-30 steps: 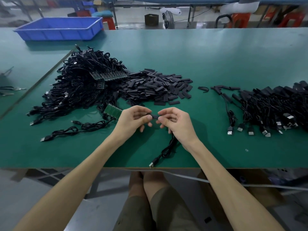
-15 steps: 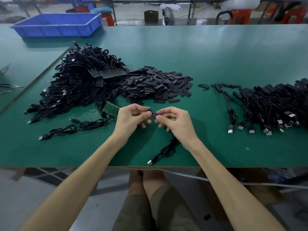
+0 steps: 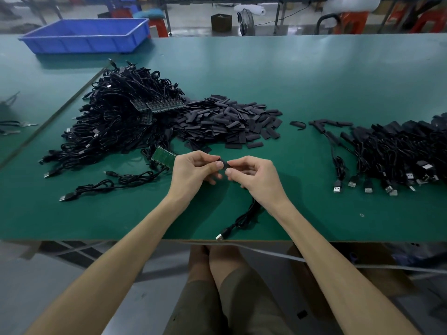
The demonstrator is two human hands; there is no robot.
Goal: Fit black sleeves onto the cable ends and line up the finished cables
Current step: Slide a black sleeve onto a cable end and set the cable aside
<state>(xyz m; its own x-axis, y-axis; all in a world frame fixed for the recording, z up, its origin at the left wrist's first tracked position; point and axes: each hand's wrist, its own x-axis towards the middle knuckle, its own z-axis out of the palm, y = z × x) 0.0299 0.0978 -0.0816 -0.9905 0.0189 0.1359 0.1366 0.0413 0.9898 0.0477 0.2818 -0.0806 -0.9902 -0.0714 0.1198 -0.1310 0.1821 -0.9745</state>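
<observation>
Black sleeve (image 3: pixel 224 164) pinched in the grip of left hand (image 3: pixel 193 172) and right hand (image 3: pixel 256 180)

1. Nothing legible anywhere: no text, label, brand, number or sign to be read.
2. Green circuit board (image 3: pixel 162 158) beside the heap of unfinished cables (image 3: pixel 116 126), toward the left edge of the desk (image 3: pixel 290 76): any print too small to make out.
3. USB plugs (image 3: pixel 337 189) of the finished cables (image 3: pixel 399 146) along the desk's right edge: too small and blurred to read any mark.
</observation>
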